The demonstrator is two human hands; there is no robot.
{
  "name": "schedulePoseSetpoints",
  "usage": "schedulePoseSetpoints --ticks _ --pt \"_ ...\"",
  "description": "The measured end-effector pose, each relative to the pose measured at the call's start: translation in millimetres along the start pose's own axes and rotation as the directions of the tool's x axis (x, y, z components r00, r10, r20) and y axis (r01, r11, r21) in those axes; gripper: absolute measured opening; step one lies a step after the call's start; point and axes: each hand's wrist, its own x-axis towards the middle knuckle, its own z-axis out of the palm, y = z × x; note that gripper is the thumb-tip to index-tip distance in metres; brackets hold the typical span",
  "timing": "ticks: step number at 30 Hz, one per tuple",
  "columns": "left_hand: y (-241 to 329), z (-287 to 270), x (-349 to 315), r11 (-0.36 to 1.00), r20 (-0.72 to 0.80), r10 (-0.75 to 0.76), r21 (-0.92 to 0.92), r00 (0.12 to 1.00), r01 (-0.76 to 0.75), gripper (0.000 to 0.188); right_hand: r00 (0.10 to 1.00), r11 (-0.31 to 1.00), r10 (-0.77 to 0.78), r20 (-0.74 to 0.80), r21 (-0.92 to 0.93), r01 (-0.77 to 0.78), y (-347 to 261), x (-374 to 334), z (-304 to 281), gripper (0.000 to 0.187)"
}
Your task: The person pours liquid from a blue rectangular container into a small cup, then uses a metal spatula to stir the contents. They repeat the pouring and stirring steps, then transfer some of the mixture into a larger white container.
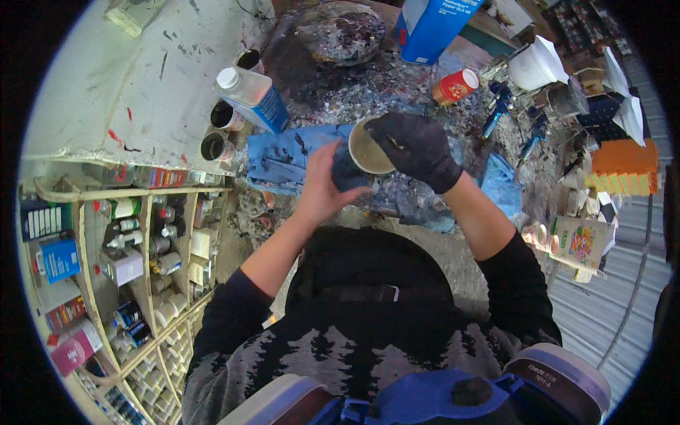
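A pale paper cup [370, 146] with a grey-beige layer inside sits at the centre of the bench, over a blue, paint-stained cloth [273, 157]. My right hand [418, 149], in a black glove, covers the cup's right side. Its fingers are closed at the rim; a small tan bit shows between them, but what they grip is hidden. My left hand [324, 185] is bare, thumb and fingers spread, just left of the cup. It holds nothing that I can see. A clear-and-blue bottle [256, 100] with a white cap stands beyond it.
Paint-crusted dark cups [217, 146] line the left edge. A blue metal can [428, 32] and red paper cup [455, 87] stand at the back. Blue-handled spray guns [499, 110] and a white container [537, 64] are on the right. Shelves of bottles [127, 241] fill the lower left.
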Motion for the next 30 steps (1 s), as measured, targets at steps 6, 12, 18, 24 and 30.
schedulePoseSetpoints --ticks 6,12,18,24,30 --pt "-20 24 25 0.991 0.093 0.008 -0.132 0.996 0.004 0.102 0.985 0.969 0.037 0.170 -0.247 0.006 12 3 -24 0.023" --pt "-24 37 41 0.961 0.095 -0.004 -0.273 0.996 0.029 0.092 0.955 0.960 0.280 0.101 0.003 -0.282 -26 -15 -4 0.019" --pt "-33 41 54 0.937 0.135 0.083 -0.348 0.987 -0.031 0.095 0.978 0.955 0.188 0.093 -0.250 -0.160 -29 8 7 0.026" --pt "-40 43 58 0.916 0.159 0.082 -0.400 0.984 -0.012 0.090 0.922 0.901 0.378 0.078 -0.260 -0.348 -17 -12 -16 0.021" --pt "-40 39 69 0.906 0.173 0.195 -0.409 0.965 -0.110 0.086 0.937 0.938 0.343 0.063 -0.084 -0.338 -50 -20 3 0.022"
